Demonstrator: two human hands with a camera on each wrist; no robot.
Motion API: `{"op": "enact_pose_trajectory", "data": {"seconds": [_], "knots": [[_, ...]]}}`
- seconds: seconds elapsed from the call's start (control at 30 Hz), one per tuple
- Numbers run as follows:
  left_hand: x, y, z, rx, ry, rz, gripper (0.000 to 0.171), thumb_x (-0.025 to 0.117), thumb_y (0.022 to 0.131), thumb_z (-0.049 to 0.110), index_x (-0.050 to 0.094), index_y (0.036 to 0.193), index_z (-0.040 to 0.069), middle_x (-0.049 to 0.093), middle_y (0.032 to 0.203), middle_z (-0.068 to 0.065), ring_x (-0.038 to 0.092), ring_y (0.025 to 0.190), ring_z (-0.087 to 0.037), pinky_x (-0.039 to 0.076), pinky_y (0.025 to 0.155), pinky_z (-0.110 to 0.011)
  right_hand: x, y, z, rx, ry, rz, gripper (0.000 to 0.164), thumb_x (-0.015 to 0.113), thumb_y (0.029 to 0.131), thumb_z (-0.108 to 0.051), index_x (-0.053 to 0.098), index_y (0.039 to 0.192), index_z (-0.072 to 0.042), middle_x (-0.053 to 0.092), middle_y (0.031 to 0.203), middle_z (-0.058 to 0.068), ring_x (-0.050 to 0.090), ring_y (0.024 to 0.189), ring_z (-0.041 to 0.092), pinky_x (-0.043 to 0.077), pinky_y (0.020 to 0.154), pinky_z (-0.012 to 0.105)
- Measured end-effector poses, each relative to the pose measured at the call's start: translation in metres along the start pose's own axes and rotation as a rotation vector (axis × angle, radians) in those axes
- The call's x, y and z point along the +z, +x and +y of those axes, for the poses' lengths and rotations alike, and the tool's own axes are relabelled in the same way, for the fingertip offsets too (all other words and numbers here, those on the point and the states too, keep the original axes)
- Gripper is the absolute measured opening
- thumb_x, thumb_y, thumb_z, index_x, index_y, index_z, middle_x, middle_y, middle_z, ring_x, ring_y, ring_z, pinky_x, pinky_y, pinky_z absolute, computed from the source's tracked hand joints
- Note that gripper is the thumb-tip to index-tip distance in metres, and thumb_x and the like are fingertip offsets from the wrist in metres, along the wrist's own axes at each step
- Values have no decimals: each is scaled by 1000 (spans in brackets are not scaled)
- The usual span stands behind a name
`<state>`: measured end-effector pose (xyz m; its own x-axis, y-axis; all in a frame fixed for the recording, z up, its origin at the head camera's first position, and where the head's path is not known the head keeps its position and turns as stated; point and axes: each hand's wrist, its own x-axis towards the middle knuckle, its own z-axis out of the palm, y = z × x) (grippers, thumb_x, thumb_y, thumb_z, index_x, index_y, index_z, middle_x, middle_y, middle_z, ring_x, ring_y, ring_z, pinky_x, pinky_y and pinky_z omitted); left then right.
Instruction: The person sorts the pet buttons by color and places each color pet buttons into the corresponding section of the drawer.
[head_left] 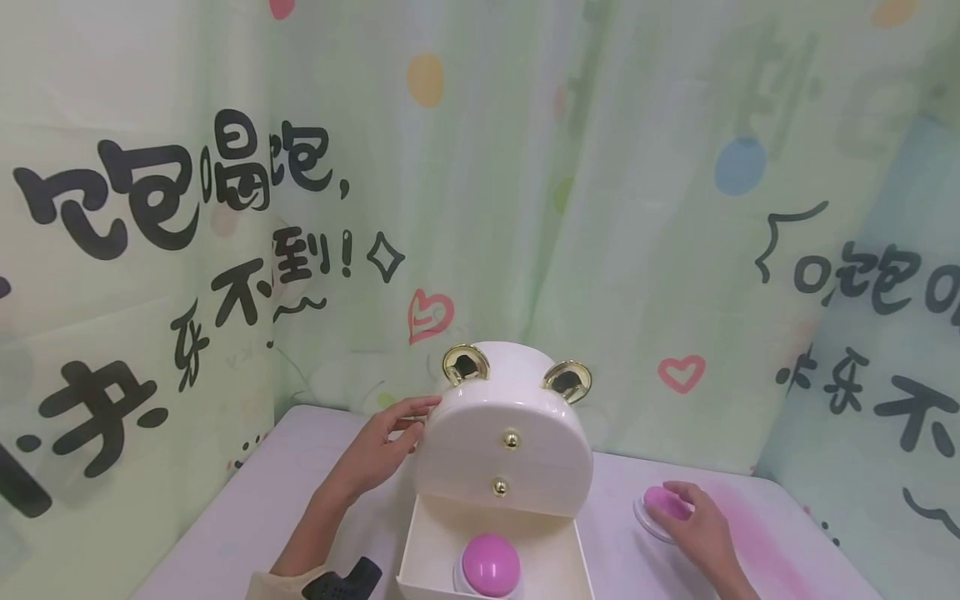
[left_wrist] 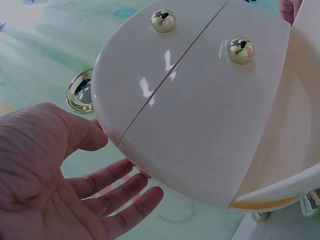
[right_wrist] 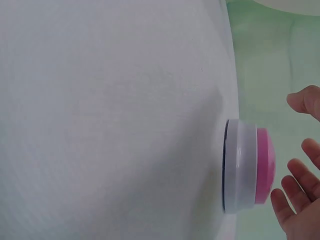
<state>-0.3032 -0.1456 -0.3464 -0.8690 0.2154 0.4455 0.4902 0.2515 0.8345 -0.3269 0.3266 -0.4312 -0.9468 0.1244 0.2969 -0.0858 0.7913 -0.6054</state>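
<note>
A glossy white rounded box with two gold ear-like rings on top stands on the table, gold knobs on its front. Its bottom drawer is pulled out, and in it sits a round button with a pink dome and white base. My left hand is at the box's left side, fingers spread loosely along the edge; the left wrist view shows the fingertips right at the curved rim. To the right of the box, my right hand hovers over a second pink-domed button, fingers loosely bent and apart from it.
The box and button stand on a white-covered table with a pink patch at the right. Curtains with dark lettering, hearts and coloured dots surround its back and sides. A black strap device is on the left wrist.
</note>
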Motion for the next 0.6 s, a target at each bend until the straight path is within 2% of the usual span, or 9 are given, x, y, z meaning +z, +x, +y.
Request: {"op": "enact_pose_trajectory", "data": {"seconds": [0.23,0.5,0.6], "knots": [[0,0,1,5,-12,0,38,50,97,8,57,133,21,58,132,-6,57,115,-28,52,84,-34,2,6,6,-61,-30,50,64,74,82,-39,53,126,3,51,127,32,46,118,46,38,97,58],[0,0,1,-8,-7,2,39,50,97,8,57,133,21,58,131,-5,56,116,-28,51,84,-33,1,10,7,-73,-49,40,63,75,81,-35,53,124,6,50,126,36,45,118,48,37,97,60],[0,0,1,-11,-6,2,39,50,97,8,57,133,21,58,131,-6,56,115,-28,51,84,-33,1,12,8,-52,-53,17,65,75,81,-34,51,125,8,48,127,36,44,118,49,36,98,61]]}}
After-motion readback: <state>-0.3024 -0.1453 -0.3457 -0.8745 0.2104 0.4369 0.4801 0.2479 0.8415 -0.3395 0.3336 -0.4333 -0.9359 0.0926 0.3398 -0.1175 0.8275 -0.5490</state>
